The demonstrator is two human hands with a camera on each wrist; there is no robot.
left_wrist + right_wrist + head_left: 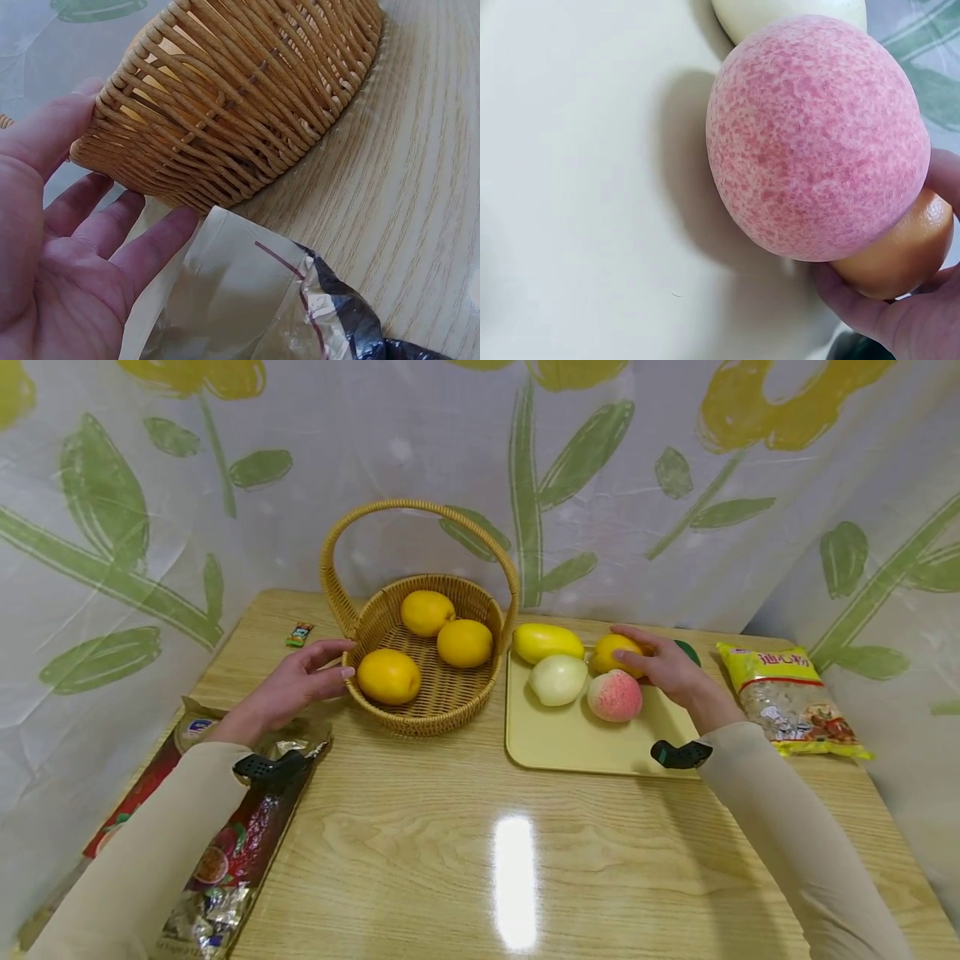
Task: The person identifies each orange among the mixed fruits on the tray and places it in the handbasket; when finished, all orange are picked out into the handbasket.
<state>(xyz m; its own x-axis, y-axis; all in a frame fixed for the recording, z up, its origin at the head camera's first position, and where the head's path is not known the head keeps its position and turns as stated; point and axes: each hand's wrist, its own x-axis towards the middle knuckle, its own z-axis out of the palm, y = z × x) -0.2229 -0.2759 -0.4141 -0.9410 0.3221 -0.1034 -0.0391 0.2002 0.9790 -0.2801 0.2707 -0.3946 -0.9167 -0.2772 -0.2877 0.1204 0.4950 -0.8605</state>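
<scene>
My right hand point(663, 667) pinches a glossy orange-yellow fruit point(617, 655) between thumb and fingers at the back of a pale yellow tray point(577, 752). A pink peach point(817, 142) sits just in front of that fruit and partly hides it in the right wrist view. Also on the tray are a whitish round fruit point(558, 680) and a long yellow fruit point(548, 643). On the left, my left hand point(303, 681) touches the side of a wicker basket point(247, 97), its fingers spread at the rim. Inside are three similar orange-yellow fruits point(388, 677).
A large red and gold packet point(240, 827) lies under my left forearm. Behind it is a small wrapped sweet point(299, 634). A yellow and clear food bag point(791, 700) lies right of the tray. Something dark green point(687, 652) shows behind my right hand. A flowered curtain point(420, 452) backs the table.
</scene>
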